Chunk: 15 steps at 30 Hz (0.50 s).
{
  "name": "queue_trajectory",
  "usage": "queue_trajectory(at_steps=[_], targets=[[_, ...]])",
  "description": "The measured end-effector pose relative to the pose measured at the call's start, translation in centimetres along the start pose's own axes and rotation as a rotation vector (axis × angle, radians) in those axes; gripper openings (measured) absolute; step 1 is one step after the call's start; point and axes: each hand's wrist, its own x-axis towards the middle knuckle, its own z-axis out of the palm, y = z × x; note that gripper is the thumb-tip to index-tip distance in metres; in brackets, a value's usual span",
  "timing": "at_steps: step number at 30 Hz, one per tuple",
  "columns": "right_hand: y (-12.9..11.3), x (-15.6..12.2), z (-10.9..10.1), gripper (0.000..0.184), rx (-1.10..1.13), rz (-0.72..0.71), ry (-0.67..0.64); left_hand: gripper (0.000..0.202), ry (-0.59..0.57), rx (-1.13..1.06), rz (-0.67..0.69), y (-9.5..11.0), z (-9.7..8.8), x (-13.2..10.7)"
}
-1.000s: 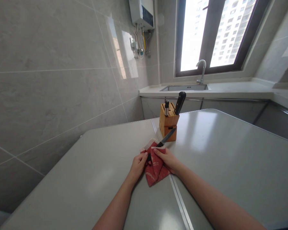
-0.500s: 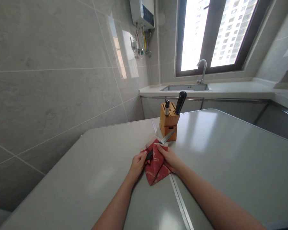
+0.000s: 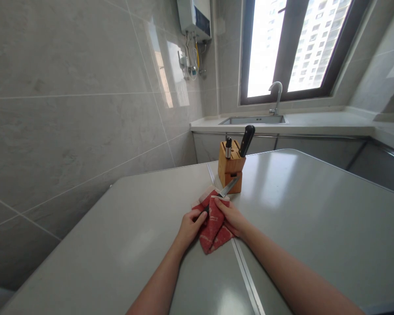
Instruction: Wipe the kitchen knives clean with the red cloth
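My left hand (image 3: 188, 226) is closed around the dark handle of a knife (image 3: 227, 188) whose blade points up and right toward the knife block. My right hand (image 3: 231, 215) presses a folded red cloth (image 3: 213, 225) around the blade, fingers pinched over the fold. Only the blade's tip shows beyond the cloth. Both hands rest low over the grey table (image 3: 144, 227). The wooden knife block (image 3: 230, 166) stands just behind, with two dark handles sticking out of it.
A metal seam (image 3: 246, 275) runs down the table between its two halves. Behind are a counter with a sink (image 3: 252, 119) and tap (image 3: 276, 94) under a window. A tiled wall lies to the left, with a water heater (image 3: 194, 17) high up.
The right hand with the cloth has slid up the blade, so less of the tip shows. The left hand has closed tighter on the handle.
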Motion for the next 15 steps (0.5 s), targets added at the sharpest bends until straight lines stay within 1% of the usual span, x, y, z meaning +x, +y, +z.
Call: queue_trajectory(at_steps=[6, 10, 15], targets=[[0.10, 0.10, -0.09, 0.028, 0.012, -0.019, 0.036, 0.031, 0.010, 0.052, 0.019, 0.28, -0.05, 0.07], [0.08, 0.08, -0.04, 0.028, 0.019, -0.018, 0.037, 0.020, -0.002, 0.003, 0.003, 0.73, -0.17, 0.05], [0.08, 0.06, 0.02, 0.027, 0.011, -0.020, 0.014, 0.017, -0.023, -0.073, -0.024, 0.89, -0.26, -0.06]])
